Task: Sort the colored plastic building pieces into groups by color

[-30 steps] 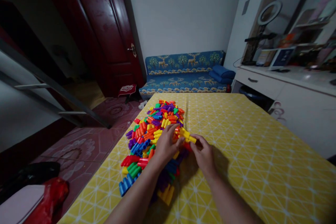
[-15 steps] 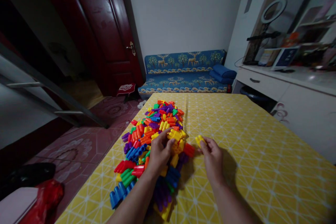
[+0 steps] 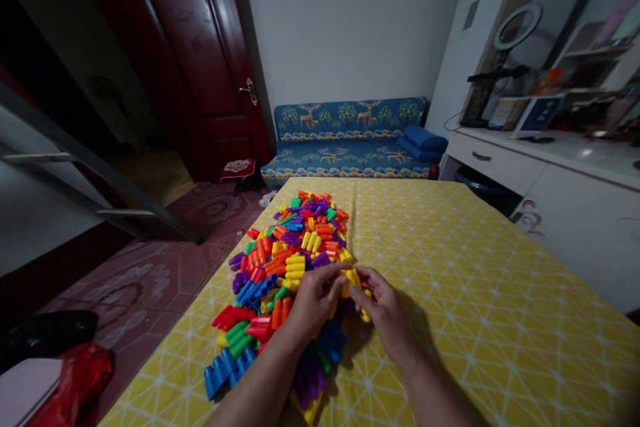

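Observation:
Yellow plastic building blocks (image 3: 353, 277) are between my two hands, above the right side of a pile of bullet-shaped building blocks (image 3: 259, 253). My left hand (image 3: 317, 297) is closed on the yellow blocks from the left, thumb and fingers pinching. From the right, my right hand (image 3: 380, 300) grips a yellow block, its fingertips almost meeting those of the left. Another yellow part (image 3: 367, 310) shows below the right fingers. My fingers partly hide how the pieces join. Blue blocks (image 3: 331, 340) and purple blocks (image 3: 309, 377) lie beneath and beside my left wrist.
The pile runs along the left of a table with a yellow patterned cloth (image 3: 425, 233). Beyond the table stands a blue sofa (image 3: 340, 153). A white cabinet (image 3: 565, 193) is at the right, a metal ladder (image 3: 125, 193) at the left.
My right hand has moved left with its yellow block, bringing it against the yellow blocks in my left hand. My left hand has shifted slightly right and down.

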Motion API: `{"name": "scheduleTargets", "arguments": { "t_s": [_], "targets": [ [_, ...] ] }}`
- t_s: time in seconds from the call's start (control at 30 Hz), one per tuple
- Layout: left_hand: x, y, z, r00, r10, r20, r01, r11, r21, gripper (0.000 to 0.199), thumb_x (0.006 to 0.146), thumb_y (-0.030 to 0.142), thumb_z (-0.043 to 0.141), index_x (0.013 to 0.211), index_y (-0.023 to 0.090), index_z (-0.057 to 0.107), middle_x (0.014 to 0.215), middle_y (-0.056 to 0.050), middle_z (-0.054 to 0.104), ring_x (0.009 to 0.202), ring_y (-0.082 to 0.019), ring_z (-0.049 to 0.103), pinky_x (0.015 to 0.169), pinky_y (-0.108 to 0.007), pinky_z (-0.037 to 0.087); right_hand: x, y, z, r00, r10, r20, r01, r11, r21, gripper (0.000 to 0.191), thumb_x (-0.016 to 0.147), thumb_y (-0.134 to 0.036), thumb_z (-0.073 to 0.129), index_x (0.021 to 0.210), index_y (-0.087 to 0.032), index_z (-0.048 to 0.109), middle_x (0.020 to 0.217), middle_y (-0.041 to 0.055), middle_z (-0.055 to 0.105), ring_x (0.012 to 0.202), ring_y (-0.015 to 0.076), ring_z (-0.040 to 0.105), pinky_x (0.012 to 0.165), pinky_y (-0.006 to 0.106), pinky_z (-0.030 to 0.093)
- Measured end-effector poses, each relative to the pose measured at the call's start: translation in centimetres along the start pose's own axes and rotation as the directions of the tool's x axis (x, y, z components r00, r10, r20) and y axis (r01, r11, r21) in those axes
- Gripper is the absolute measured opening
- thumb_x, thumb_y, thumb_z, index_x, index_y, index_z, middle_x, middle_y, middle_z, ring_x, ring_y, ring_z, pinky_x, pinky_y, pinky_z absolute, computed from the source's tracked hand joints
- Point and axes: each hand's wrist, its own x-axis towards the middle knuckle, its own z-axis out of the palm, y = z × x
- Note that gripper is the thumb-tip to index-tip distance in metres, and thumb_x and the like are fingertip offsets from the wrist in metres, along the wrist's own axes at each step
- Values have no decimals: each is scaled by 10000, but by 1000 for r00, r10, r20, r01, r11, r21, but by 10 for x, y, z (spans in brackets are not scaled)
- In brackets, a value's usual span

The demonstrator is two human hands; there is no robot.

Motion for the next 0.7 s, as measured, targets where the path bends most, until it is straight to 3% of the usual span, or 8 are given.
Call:
{"name": "scheduleTargets", "arguments": {
  "t_s": [0.17, 0.23, 0.33, 0.4, 0.5, 0.57, 0.63, 0.7],
  "targets": [
    [0, -3, 2, 1000, 0, -21, 1, 999, 40, 299, 889, 284, 579, 1107, 127, 709, 800, -61, 727, 684, -159, 647, 633, -230, 485, 4, 3, -4, 998, 5, -70, -10, 997, -80, 358, 746, -479, 701, 1024, -262, 635, 821, -15, 674, 611, 142, 572, 545, 244, 447],
    [0, -5, 3, 999, 17, -47, -14, 998, 62, 284, 877, 259, 590, 1094, 123, 711, 791, -59, 720, 665, -150, 636, 616, -222, 472, 10, 8, -15, 986, -28, -165, 5, 990, -141, 409, 745, -502, 681, 1044, -228, 630, 907, 30, 699, 693, 174, 623, 579, 262, 473],
    [-1, -10, 4, 998, 26, -58, -21, 996, 90, 267, 866, 236, 593, 1075, 130, 721, 834, -69, 735, 697, -158, 652, 637, -228, 482, 20, 14, -45, 920, -126, -372, -26, 926, -376, 390, 745, -477, 642, 1018, -199, 648, 970, 88, 716, 824, 229, 667, 674, 305, 505],
    [-1, -11, 5, 999, 22, -48, -17, 994, 104, 256, 864, 227, 589, 1059, 141, 729, 855, -70, 745, 714, -164, 664, 649, -233, 489, 25, 14, -65, 884, -209, -418, -122, 760, -638, 315, 754, -425, 620, 976, -210, 683, 945, 101, 728, 837, 247, 669, 722, 336, 496],
    [-1, -12, 5, 999, 24, -34, -20, 993, 112, 249, 866, 228, 585, 1052, 156, 734, 880, -67, 755, 729, -168, 676, 650, -234, 494, 23, 9, -81, 867, -358, -346, -194, 397, -897, 277, 791, -379, 602, 988, -225, 721, 929, 112, 736, 895, 271, 659, 787, 370, 461],
    [0, -11, 4, 999, 27, -30, -23, 993, 112, 247, 869, 232, 584, 1050, 160, 736, 895, -66, 760, 732, -169, 681, 648, -233, 497, 21, 6, -81, 836, -445, -320, -197, 301, -933, 327, 821, -390, 591, 1072, -216, 706, 933, 113, 736, 929, 270, 652, 808, 368, 447],
    [0, -9, 4, 999, 29, -34, -26, 994, 105, 244, 867, 230, 585, 1043, 160, 738, 905, -67, 764, 746, -171, 689, 658, -233, 505, 22, 5, -80, 821, -449, -353, -204, 347, -915, 367, 841, -411, 578, 1131, -207, 672, 931, 103, 737, 871, 244, 662, 763, 336, 454],
    [0, -8, 3, 999, 27, -40, -23, 995, 98, 238, 862, 220, 585, 1032, 159, 741, 908, -67, 766, 762, -174, 695, 671, -234, 512, 29, 5, -85, 836, -370, -405, -212, 464, -860, 357, 844, -405, 570, 1128, -204, 651, 935, 91, 740, 787, 210, 671, 683, 294, 461]
  ]
}}
